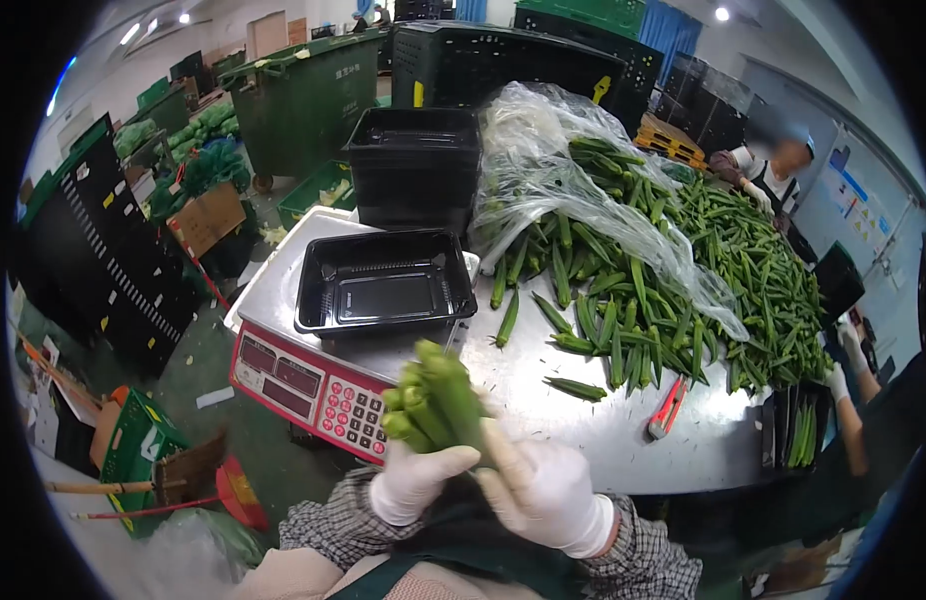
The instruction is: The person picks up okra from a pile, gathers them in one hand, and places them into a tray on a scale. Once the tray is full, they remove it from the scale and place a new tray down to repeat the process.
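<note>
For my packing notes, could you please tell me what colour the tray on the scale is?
The tray is black; the head view, the only one, shows it best.

At centre, the black plastic tray (388, 290) looks glossy; right of it, the tabletop (613, 450) is smooth, shiny metal. Upper centre, the clear plastic bag (563, 190) is crinkled and glossy. Bottom, the checked sleeve (643, 555) is matt cloth.

Ceiling lights (131, 34) glowed white; glare lit the metal table (623, 455). The okra bundle (438, 405) blurred slightly (the corners were black).
</note>
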Tool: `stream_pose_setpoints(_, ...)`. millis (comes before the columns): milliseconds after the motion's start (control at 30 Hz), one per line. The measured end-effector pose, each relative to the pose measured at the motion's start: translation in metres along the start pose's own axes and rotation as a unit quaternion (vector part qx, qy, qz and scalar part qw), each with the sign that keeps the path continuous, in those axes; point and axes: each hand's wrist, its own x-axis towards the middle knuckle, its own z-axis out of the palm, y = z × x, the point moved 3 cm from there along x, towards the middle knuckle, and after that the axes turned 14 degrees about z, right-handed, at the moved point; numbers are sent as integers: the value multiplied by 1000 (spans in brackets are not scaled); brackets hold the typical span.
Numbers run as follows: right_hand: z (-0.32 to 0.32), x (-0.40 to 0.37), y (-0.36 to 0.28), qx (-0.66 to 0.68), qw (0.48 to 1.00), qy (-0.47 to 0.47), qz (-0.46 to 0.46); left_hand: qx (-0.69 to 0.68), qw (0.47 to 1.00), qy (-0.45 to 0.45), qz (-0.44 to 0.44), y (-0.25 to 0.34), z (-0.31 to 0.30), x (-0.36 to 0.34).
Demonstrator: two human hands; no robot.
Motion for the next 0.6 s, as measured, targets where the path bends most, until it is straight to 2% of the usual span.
stream_pose_setpoints(67, 7, 19, -17, -7, 1000, 3, -16, 160, 984, -36, 63, 32, -5, 15)
stream_pose_setpoints(100, 13, 30, -22, -16, 998, 21, -52, 197, 978, -35, 67, 51, -7, 26)
stream_pose_setpoints(133, 18, 44, -25, 7, 998, 19, -52, 233, 969, -33, 72, 70, -9, 40)
stream_pose_setpoints(200, 26, 69, -32, 53, 997, 13, -58, 288, 947, -85, 113, 102, -16, 72)
stream_pose_setpoints(267, 33, 80, -33, 48, 997, 10, -67, 428, 888, -114, 123, 124, -32, 111)
stream_pose_setpoints(300, 36, 83, -33, 43, 997, 9, -71, 504, 832, -158, 170, 131, -27, 128)
stream_pose_setpoints(333, 37, 83, -27, 46, 998, -14, -49, 573, 765, -199, 215, 135, -22, 143)
stream_pose_setpoints(367, 35, 79, -17, 49, 998, -40, -27, 605, 752, -215, 148, 129, -26, 155)
stream_pose_setpoints(400, 32, 76, -5, 50, 997, -66, -7, 591, 765, -247, 69, 120, -25, 161)
stream_pose_setpoints(467, 36, 73, 49, 18, 998, -26, 46, 692, 605, -393, 22, 94, -44, 174)
stream_pose_setpoints(500, 38, 74, 78, -50, 991, -46, 116, 688, 591, -421, -3, 81, -61, 177)
stream_pose_setpoints(533, 39, 73, 108, -117, 974, -64, 185, 701, 579, -416, 3, 79, -66, 178)
stream_pose_setpoints(600, 45, 72, 160, -184, 957, -46, 218, 715, 570, -381, 139, 96, -40, 167)
